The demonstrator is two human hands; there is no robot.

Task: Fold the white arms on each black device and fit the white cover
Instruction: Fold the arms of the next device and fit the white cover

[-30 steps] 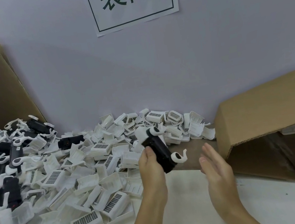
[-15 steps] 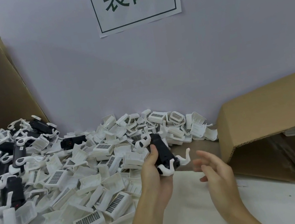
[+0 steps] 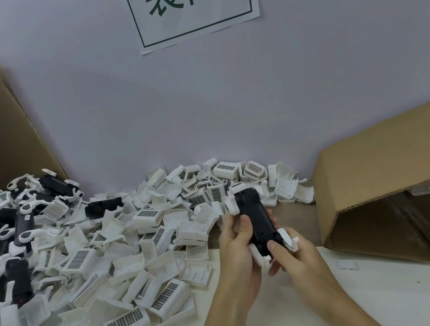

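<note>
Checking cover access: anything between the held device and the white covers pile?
Nothing visible. Both the left hand and right hand grip the black device; the white covers lie just left, uncovered.

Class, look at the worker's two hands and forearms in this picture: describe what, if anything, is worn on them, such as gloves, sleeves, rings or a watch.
Nothing is worn. The left hand and the right hand are both bare, with no gloves. No ring shows on the fingers that are visible. Both forearms are bare down to the bottom edge of the picture: no sleeve, watch or wristband appears on either wrist.
</note>
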